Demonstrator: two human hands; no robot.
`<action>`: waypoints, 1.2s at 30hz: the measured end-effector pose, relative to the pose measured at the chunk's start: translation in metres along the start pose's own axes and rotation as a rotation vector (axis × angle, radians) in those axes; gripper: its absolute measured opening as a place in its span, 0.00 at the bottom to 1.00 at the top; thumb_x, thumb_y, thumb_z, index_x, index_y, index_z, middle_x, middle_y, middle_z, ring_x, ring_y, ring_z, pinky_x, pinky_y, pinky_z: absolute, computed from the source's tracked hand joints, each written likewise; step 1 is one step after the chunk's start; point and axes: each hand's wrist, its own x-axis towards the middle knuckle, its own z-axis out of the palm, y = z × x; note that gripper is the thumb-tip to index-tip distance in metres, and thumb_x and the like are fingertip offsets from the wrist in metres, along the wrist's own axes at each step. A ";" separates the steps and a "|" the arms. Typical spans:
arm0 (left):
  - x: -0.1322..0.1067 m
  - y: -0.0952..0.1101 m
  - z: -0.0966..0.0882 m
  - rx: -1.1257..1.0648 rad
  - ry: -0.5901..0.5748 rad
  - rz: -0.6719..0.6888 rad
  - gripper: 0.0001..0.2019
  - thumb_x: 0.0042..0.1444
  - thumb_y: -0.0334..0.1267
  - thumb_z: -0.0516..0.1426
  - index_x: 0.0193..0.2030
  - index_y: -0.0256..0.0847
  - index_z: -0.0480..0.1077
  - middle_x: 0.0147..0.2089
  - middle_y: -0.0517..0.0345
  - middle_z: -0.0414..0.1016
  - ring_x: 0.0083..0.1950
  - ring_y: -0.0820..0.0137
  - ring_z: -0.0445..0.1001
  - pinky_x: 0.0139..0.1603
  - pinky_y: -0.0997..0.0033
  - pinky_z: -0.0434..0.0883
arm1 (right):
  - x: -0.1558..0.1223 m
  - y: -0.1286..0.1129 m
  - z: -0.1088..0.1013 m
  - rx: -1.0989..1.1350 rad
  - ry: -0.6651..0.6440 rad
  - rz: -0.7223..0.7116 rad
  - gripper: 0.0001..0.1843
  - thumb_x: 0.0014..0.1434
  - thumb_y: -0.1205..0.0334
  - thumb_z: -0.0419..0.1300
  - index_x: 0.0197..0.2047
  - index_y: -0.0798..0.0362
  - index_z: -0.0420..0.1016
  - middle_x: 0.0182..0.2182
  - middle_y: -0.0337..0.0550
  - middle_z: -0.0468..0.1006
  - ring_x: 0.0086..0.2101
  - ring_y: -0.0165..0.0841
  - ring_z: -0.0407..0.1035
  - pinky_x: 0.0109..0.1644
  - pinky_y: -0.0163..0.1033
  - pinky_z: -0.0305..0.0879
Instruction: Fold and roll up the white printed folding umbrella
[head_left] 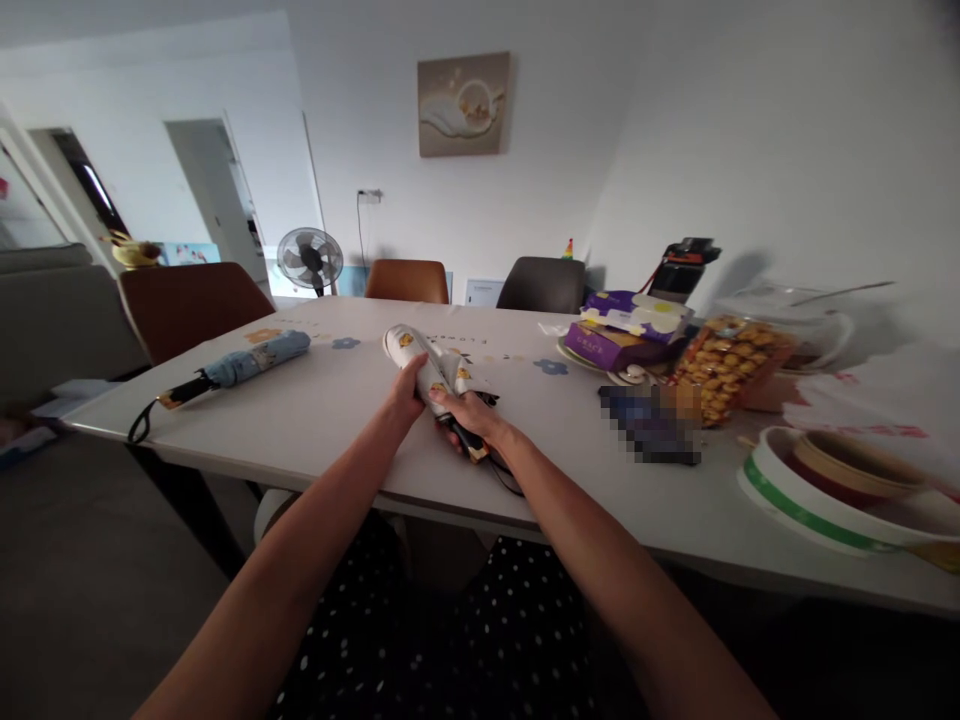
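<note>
A folded white umbrella (pixel 420 357) with small yellow prints lies on the white table (pixel 330 420), pointing away from me. My left hand (pixel 405 393) is wrapped round its middle from the left. My right hand (pixel 469 415) grips it nearer the dark handle end, where a black strap trails over the table's front edge. A second folded umbrella (pixel 251 362), light blue with a black handle and wrist loop, lies apart at the table's left side.
At the right stand a purple box (pixel 611 345), a bag of golden snacks (pixel 724 365), a clear jug (pixel 814 325), stacked bowls (pixel 825 485) and a black bottle (pixel 682 265). Chairs (pixel 191 305) ring the table's far sides; a fan (pixel 310 258) stands behind.
</note>
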 end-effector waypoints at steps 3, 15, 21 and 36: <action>0.001 0.001 -0.001 -0.024 -0.009 0.013 0.13 0.49 0.34 0.56 0.43 0.34 0.68 0.34 0.50 0.76 0.39 0.62 0.76 0.47 0.62 0.72 | 0.000 -0.001 0.002 0.057 -0.006 -0.001 0.23 0.54 0.42 0.56 0.28 0.56 0.69 0.12 0.39 0.67 0.11 0.27 0.60 0.11 0.32 0.60; 0.008 0.010 -0.008 0.178 -0.062 0.097 0.20 0.50 0.52 0.55 0.42 0.38 0.68 0.37 0.48 0.75 0.40 0.61 0.74 0.42 0.63 0.72 | 0.002 -0.004 0.003 0.255 -0.059 0.049 0.18 0.55 0.48 0.59 0.29 0.57 0.66 0.10 0.35 0.64 0.10 0.26 0.59 0.11 0.31 0.60; 0.040 0.070 -0.036 0.280 0.378 0.214 0.09 0.55 0.45 0.52 0.35 0.42 0.65 0.30 0.56 0.70 0.35 0.69 0.72 0.38 0.67 0.70 | -0.001 -0.010 -0.001 0.434 -0.215 0.104 0.16 0.61 0.51 0.53 0.33 0.57 0.64 0.15 0.35 0.66 0.11 0.22 0.55 0.11 0.28 0.56; 0.022 0.065 -0.057 0.320 0.112 0.300 0.07 0.43 0.31 0.61 0.26 0.38 0.65 0.28 0.60 0.71 0.32 0.75 0.72 0.38 0.73 0.70 | -0.006 -0.016 -0.017 0.533 -0.376 0.077 0.21 0.62 0.47 0.50 0.31 0.58 0.65 0.14 0.32 0.61 0.11 0.20 0.51 0.11 0.26 0.53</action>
